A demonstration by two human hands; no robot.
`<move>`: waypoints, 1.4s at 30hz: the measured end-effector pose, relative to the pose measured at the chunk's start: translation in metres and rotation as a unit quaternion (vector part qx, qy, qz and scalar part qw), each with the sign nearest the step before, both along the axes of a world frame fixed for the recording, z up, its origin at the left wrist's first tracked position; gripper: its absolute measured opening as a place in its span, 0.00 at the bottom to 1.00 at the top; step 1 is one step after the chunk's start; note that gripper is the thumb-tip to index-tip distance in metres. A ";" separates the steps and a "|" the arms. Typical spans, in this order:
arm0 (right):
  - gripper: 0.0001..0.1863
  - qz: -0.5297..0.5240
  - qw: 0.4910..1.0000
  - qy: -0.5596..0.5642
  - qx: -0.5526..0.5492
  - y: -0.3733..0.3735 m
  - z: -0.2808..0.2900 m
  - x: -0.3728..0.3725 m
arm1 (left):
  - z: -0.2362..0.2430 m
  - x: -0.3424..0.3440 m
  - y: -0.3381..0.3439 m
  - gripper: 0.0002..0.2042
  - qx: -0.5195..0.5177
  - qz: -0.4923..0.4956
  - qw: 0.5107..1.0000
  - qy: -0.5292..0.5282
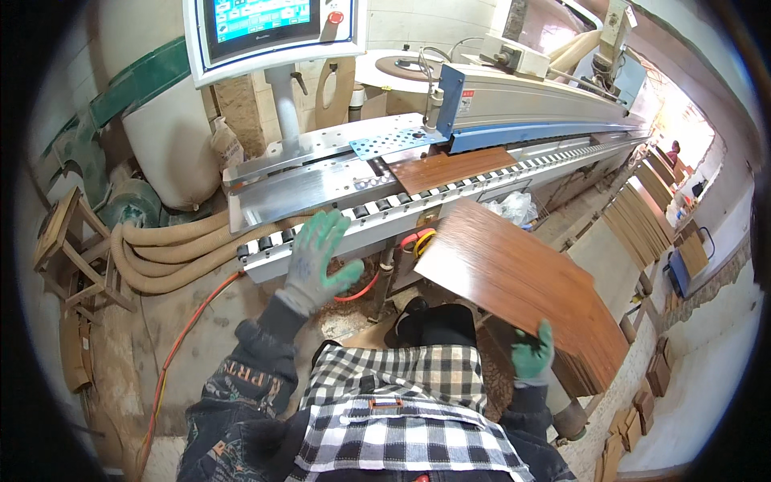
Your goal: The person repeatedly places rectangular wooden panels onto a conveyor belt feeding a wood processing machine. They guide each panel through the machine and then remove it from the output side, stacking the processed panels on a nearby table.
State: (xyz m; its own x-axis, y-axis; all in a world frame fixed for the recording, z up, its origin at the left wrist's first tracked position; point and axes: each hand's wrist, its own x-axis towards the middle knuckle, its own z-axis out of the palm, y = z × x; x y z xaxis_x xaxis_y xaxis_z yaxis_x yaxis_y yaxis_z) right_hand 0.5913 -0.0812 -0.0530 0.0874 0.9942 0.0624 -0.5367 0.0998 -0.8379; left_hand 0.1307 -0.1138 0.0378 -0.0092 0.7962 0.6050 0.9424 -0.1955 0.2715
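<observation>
My left hand (318, 255), in a grey work glove with green-coated fingers, is raised near the edge of the machine's roller track. Its fingers are spread and it holds nothing. My right hand (532, 360), gloved the same way, is at the near edge of a brown wood-grain board (498, 261), its fingers closed at that edge. The board's left end juts out beyond a stack of similar boards (598, 365) at my right. Another wood-grain board (450, 170) lies on the rollers, partly under the machine's blue guard.
A long edge-banding machine (530, 96) runs away to the far right. Its control screen (261, 20) stands at the upper left. Ribbed hoses (173, 257) and an orange hose (181, 349) lie on the left. More panels (638, 217) lean at the right, and a person (673, 153) is far back.
</observation>
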 end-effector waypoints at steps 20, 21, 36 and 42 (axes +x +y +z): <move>0.26 0.284 0.950 -0.113 0.061 0.069 0.058 -0.186 | -0.031 -0.103 -0.045 0.30 -0.039 0.245 0.967 0.053; 0.25 0.210 0.957 -0.185 0.076 0.071 0.057 -0.162 | -0.031 -0.108 -0.037 0.31 -0.053 0.247 0.967 0.039; 0.38 -0.263 0.390 -0.882 -0.017 0.030 -0.012 0.101 | -0.024 -0.106 -0.006 0.31 -0.032 0.225 0.971 0.069; 0.32 -0.261 0.436 -0.861 0.011 0.007 0.000 0.094 | -0.023 -0.105 -0.008 0.31 -0.039 0.231 0.970 0.065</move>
